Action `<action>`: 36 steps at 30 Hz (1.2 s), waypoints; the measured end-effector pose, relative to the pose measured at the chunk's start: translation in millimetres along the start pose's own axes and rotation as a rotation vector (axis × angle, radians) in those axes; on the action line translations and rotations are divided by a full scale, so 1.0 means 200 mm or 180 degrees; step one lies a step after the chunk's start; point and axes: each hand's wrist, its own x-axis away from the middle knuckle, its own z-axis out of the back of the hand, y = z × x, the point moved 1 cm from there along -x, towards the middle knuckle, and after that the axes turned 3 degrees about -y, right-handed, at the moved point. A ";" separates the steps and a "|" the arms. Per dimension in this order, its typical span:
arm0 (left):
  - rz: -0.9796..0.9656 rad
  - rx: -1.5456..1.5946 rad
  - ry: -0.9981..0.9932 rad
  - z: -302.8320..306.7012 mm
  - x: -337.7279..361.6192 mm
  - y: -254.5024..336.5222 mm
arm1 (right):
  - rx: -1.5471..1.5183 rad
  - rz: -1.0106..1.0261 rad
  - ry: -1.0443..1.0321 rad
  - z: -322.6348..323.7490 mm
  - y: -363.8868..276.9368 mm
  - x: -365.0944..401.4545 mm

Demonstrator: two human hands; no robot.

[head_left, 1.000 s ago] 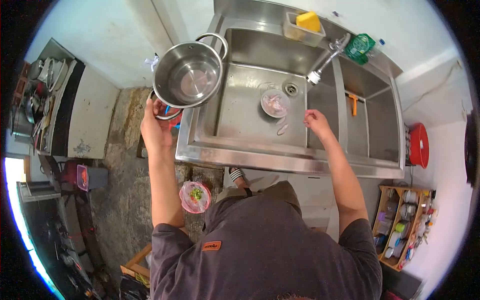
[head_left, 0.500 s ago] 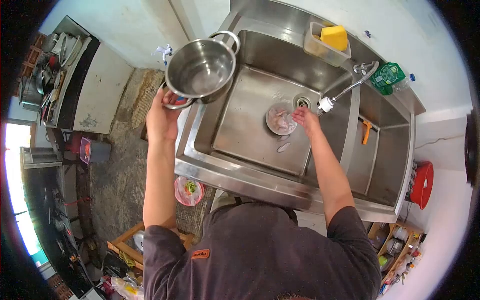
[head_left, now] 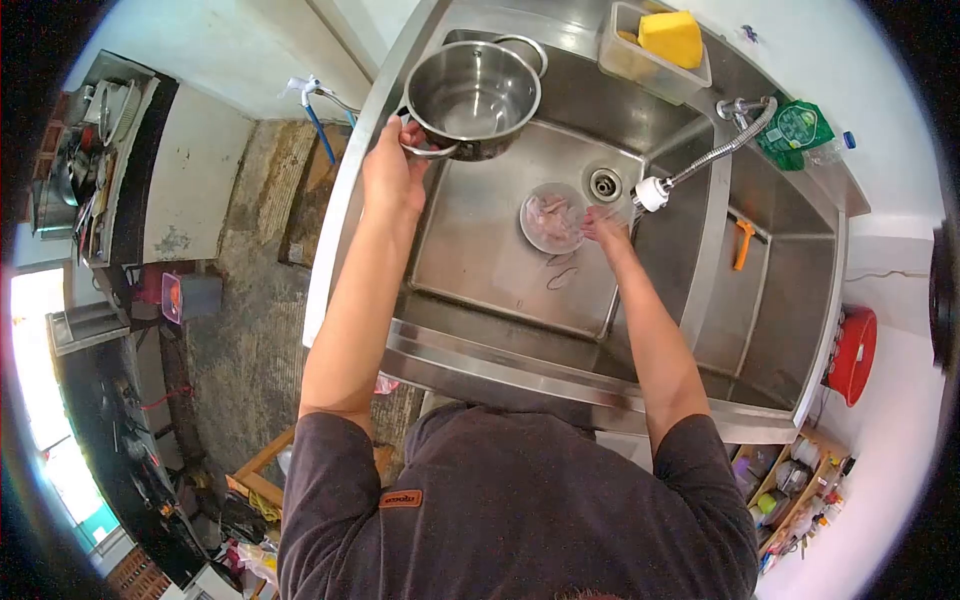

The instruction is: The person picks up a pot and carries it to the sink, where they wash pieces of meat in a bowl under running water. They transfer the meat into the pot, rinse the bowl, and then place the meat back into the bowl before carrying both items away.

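A steel pot with two loop handles is in my left hand, whose fingers wrap round its near handle. The pot hangs over the upper left of the large sink basin. Lower in the basin sits a round bowl with pale, wet pieces in it. My right hand is closed at the bowl's right rim, and its fingertips are slightly blurred. Just above that hand is the drain.
The flexible faucet points into the basin from the right. Behind stands a plastic tub with a yellow sponge. A green pouch lies near the faucet. An orange tool rests in the smaller basin.
The pot has moved right with my left hand, from beside the sink to over the basin. My right hand has gone from open above the bowl to its rim, and the bowl has shifted slightly left.
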 end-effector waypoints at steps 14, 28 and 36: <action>0.0045 -0.0088 -0.0178 0.14 0.19 -0.07 | 0.4373 0.0718 -0.0489 -0.29 0.01 0.04; -0.1532 0.0516 0.0669 0.39 -0.10 0.37 | 0.4310 0.0393 -0.0553 -0.29 -0.10 -0.08; -0.1730 0.0827 0.0855 0.64 -0.33 0.39 | 0.4448 0.1095 -0.0576 -0.36 -0.03 -0.06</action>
